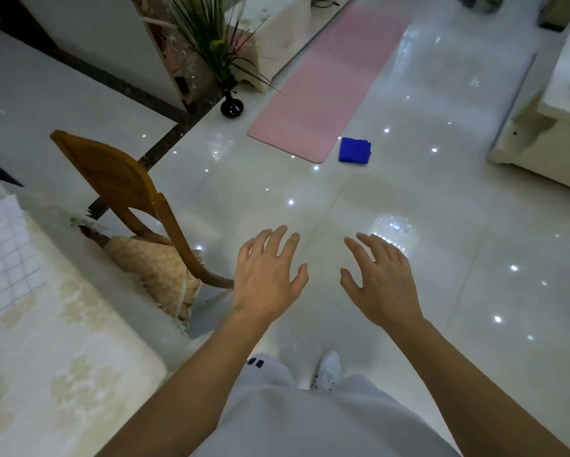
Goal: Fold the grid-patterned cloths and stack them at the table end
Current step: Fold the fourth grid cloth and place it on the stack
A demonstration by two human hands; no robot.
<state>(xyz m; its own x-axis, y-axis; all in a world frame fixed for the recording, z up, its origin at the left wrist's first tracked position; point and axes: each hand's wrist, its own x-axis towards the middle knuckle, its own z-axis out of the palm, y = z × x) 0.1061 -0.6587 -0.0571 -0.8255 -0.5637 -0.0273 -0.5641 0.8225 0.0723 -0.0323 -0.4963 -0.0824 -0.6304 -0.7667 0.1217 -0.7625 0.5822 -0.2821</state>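
Note:
A white cloth with a blue grid pattern (4, 255) lies on the table (65, 351) at the far left edge of the view; only part of it shows. My left hand (267, 275) and my right hand (379, 278) hover in front of me over the glossy floor, well to the right of the table. Both hands are empty, palms down, fingers spread apart. Neither hand touches the cloth or the table.
The table wears a cream patterned cover. A wooden chair (122, 179) with a frilled cushion stands beside it. On the white tiled floor ahead lie a pink mat (326, 80), a folded blue cloth (355, 151) and a black vase (231, 107) with a plant. White furniture (541, 127) stands at right.

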